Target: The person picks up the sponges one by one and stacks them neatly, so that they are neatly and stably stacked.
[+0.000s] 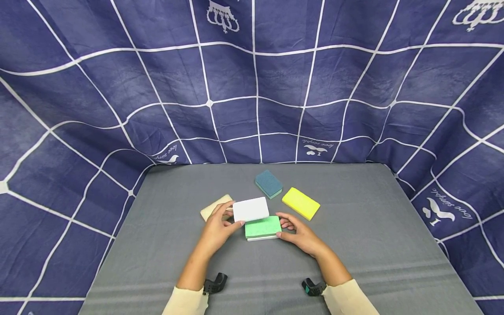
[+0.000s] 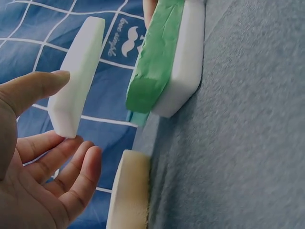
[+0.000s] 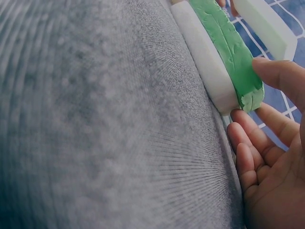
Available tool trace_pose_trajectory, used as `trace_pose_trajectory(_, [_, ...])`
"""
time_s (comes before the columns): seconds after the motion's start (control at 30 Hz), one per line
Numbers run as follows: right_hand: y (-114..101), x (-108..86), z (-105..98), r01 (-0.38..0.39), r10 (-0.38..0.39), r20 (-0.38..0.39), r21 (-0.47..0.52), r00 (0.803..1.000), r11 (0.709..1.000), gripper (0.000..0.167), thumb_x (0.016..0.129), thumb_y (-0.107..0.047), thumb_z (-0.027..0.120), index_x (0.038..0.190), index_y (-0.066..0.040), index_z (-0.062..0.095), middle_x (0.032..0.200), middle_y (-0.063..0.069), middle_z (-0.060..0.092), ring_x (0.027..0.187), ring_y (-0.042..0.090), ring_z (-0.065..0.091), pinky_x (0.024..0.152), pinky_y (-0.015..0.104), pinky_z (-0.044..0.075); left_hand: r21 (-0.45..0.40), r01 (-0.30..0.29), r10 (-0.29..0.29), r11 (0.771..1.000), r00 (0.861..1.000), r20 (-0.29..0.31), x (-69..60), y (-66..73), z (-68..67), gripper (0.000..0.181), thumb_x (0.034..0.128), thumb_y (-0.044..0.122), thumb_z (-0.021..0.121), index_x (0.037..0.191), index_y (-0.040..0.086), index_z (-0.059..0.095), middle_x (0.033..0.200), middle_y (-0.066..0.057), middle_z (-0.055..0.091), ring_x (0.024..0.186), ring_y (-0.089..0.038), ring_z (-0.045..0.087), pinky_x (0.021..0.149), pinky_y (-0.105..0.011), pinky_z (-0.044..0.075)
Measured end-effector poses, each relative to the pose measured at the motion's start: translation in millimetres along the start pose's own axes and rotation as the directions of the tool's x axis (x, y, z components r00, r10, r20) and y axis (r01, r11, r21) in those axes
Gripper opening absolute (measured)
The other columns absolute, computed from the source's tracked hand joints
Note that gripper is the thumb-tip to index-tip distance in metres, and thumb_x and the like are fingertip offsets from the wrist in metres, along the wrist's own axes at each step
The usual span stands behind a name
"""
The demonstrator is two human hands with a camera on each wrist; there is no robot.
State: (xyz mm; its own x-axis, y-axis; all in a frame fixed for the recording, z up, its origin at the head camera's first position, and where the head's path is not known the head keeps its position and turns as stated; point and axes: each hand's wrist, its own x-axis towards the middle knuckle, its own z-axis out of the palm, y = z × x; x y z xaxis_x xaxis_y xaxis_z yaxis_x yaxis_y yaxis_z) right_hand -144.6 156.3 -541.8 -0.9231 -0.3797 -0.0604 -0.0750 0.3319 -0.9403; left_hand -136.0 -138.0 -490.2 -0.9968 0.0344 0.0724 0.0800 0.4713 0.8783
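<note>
My left hand (image 1: 217, 229) pinches a white sponge-like block (image 1: 251, 209) by its left end, thumb on one side and fingertips on the other. The block is held up and tilted, apart from the stack below. That stack is a green block (image 1: 261, 227) with a creased surface, lying flat on a second white block (image 2: 180, 78) on the table. At the stack's right end, my right hand (image 1: 302, 236) grips the green block, thumb at its near edge and index finger at the far side. Its other fingers curl beside the lower white block.
A beige block (image 1: 212, 207) lies left, partly behind my left hand. Farther back is a dark blue sponge (image 1: 268, 182) with a lighter green underside, and a yellow block (image 1: 301, 203) lies to the right. A grey cloth (image 1: 157, 258) covers the table; a blue checked curtain (image 1: 236, 78) hangs behind.
</note>
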Motion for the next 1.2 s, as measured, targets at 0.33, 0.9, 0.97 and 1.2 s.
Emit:
trace_pose_trajectory(0.33, [0.4, -0.6, 0.9, -0.007, 0.007, -0.015, -0.003, 1.000, 1.000, 0.062, 0.090, -0.019, 0.077, 0.147, -0.017, 0.051, 0.129, 0.008, 0.058, 0.117, 0.025, 0.055, 0.097, 0.027, 0.044, 0.009, -0.026, 0.025, 1.000, 0.999, 0.048, -5.8, 1.8, 11.4, 0.069, 0.0825, 0.021, 0.085, 0.143, 0.008, 0.056, 0.127, -0.008, 0.062, 0.093, -0.021, 0.068, 0.075, -0.024, 0.059])
trace_pose_trajectory(0.9, [1.2, 0.8, 1.4, -0.044, 0.044, -0.016, -0.020, 0.999, 0.999, 0.067, 0.088, -0.025, 0.079, 0.148, -0.017, 0.050, 0.126, 0.004, 0.060, 0.117, 0.021, 0.055, 0.099, 0.024, 0.044, 0.042, -0.030, 0.027, 0.999, 0.996, 0.088, -12.9, -3.1, 27.9, 0.063, 0.0803, 0.022, 0.087, 0.136, 0.011, 0.060, 0.125, -0.008, 0.062, 0.105, -0.023, 0.064, 0.082, -0.033, 0.059])
trace_pose_trajectory(0.97, [0.7, 0.3, 1.1, -0.045, 0.045, -0.018, -0.024, 0.999, 0.999, 0.068, 0.088, -0.025, 0.079, 0.148, -0.016, 0.049, 0.126, 0.004, 0.060, 0.117, 0.021, 0.055, 0.099, 0.024, 0.044, 0.048, -0.034, 0.029, 0.998, 0.995, 0.091, -13.1, -4.5, 29.6, 0.063, 0.0801, 0.021, 0.087, 0.136, 0.011, 0.060, 0.124, -0.008, 0.063, 0.108, -0.024, 0.063, 0.083, -0.035, 0.059])
trace_pose_trajectory(1.2, [0.1, -0.5, 0.4, -0.034, 0.034, -0.016, -0.031, 0.999, 0.999, 0.069, 0.088, -0.025, 0.080, 0.148, -0.015, 0.049, 0.126, 0.004, 0.060, 0.117, 0.021, 0.055, 0.099, 0.025, 0.044, 0.058, -0.045, 0.040, 0.997, 0.995, 0.088, -14.1, -4.7, 31.9, 0.061, 0.0788, 0.019, 0.088, 0.133, 0.010, 0.061, 0.121, -0.008, 0.063, 0.111, -0.024, 0.062, 0.084, -0.038, 0.059])
